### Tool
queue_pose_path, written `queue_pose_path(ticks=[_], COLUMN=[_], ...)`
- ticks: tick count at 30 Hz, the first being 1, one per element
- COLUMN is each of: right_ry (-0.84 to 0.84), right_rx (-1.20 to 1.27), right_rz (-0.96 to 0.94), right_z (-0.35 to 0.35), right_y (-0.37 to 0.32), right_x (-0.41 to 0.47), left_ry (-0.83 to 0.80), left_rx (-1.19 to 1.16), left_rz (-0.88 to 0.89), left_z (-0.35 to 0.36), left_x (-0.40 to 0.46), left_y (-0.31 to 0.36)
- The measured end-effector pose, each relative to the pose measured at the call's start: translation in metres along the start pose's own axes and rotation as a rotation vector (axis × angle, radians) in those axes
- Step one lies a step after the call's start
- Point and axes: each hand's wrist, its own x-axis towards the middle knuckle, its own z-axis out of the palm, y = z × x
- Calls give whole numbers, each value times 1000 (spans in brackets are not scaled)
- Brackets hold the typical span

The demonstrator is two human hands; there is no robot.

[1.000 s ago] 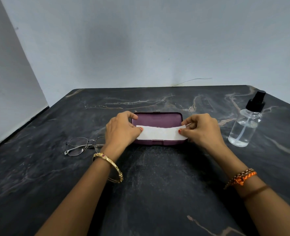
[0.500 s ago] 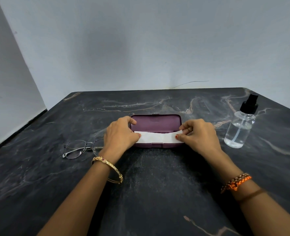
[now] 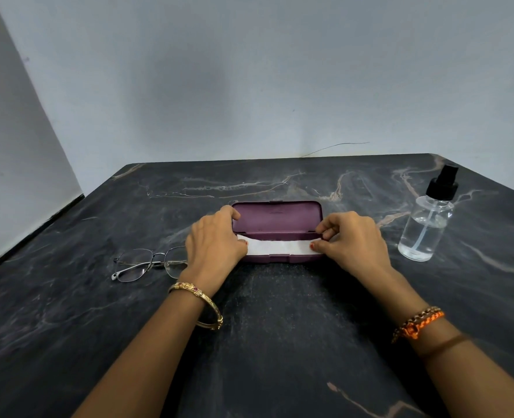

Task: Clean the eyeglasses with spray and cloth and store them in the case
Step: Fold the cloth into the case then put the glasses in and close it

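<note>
The purple eyeglass case point(image 3: 276, 224) lies open near the centre of the dark marbled bench point(image 3: 279, 327), its long axis running from 9 o'clock to 3 o'clock, lid raised on the far side toward 12 o'clock and the latch edge facing the person at 6 o'clock. A white cloth point(image 3: 276, 247), folded into a narrow strip, lies along the same axis across the near half of the case. The left hand point(image 3: 215, 247) grips the 9 o'clock end of the case — index finger curled over the lid corner, thumb on the end of the cloth. The right hand point(image 3: 350, 242) pinches the 3 o'clock end of the cloth between thumb and fingertips at the case's right corner. The eyeglasses point(image 3: 147, 263) rest on the bench at 9 o'clock of the case, just beside the left wrist, lenses set side by side along a roughly 9-to-3 line; one lens is partly hidden behind the hand. The spray bottle point(image 3: 427, 224) — clear body, black pump head — stands upright at 3 o'clock, apart from the right hand. A gold bangle point(image 3: 199, 306) sits on the left wrist and an orange braided band point(image 3: 418, 325) on the right.
</note>
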Motion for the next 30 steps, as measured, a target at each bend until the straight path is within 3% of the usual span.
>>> queue_pose_path(ticks=[30], right_ry=[-6], right_rx=[-78], right_rz=[-46], right_z=[-4], right_y=[-1], right_x=[-3], left_ry=[-32], left_rx=[12], left_rz=[85], left_z=[-5], left_x=[-2], left_y=[4])
